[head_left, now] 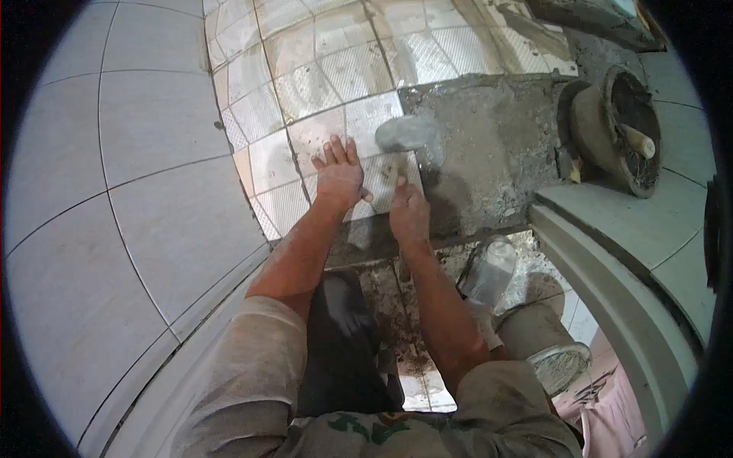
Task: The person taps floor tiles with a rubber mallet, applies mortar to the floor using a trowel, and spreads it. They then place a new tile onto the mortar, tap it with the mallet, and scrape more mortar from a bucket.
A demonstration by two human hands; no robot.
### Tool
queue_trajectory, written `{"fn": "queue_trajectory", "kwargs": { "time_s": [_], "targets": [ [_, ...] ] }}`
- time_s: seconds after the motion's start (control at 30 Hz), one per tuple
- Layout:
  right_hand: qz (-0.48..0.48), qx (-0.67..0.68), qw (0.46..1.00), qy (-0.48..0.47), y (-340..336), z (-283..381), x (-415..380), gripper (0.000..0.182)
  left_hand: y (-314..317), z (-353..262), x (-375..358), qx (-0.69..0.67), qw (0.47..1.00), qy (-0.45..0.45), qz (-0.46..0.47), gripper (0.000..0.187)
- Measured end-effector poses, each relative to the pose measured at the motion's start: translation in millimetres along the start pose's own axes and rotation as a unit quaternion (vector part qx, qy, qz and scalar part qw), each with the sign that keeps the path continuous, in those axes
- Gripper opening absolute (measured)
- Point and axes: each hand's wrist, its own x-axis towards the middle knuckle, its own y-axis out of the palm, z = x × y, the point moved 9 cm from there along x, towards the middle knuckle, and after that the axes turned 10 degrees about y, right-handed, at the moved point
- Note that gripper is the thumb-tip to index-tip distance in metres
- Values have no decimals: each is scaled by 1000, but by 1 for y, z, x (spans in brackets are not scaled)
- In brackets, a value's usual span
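My left hand lies flat with fingers spread on the pale patterned floor tile. Beside it, my right hand is closed round the short handle of a mallet. The mallet's rounded grey head rests over the tile's right side, overlapping the edge of the bare grey mortar. Rows of textured tiles with dark joints stretch beyond my hands.
A mortar-crusted bucket lies tipped on its side at right, with a stick-like handle in its mouth. A doorframe edge runs along the right. Near my right forearm are a clear plastic container and another bucket. Large grey tiles cover the left.
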Motion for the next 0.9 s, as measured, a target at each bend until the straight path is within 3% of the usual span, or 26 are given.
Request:
{"fn": "queue_trajectory", "kwargs": {
  "time_s": [0.07,0.17,0.27,0.37,0.43,0.57,0.67,0.77,0.87,0.9],
  "targets": [
    [3,42,999,-17,2,-1,1,54,2,3,3,6,1000,-4,5,123],
    [-10,-33,999,-29,11,-20,4,59,5,0,0,1,1000,11,0,123],
    [37,-32,999,8,14,-11,-13,60,7,2,-2,2,1000,19,-20,123],
    [21,-9,999,36,10,-19,-12,61,11,3,-2,-13,1000,15,-8,125],
    [44,-87,995,16,22,-18,5,61,6,5,2,-11,1000,12,-12,126],
    [38,-24,999,12,15,-11,-4,61,8,11,1,-34,998,18,-57,124],
    [20,-86,996,1,18,-18,5,60,6,6,2,-31,999,20,-41,125],
    [69,-39,996,41,20,-8,-4,57,11,11,2,-26,998,14,-46,124],
    [18,-68,997,18,12,-22,-4,52,10,1,0,-39,997,29,-56,122],
    [4,-81,996,-38,11,-8,-1,50,8,1,1,-30,998,25,-43,122]
  ]
}}
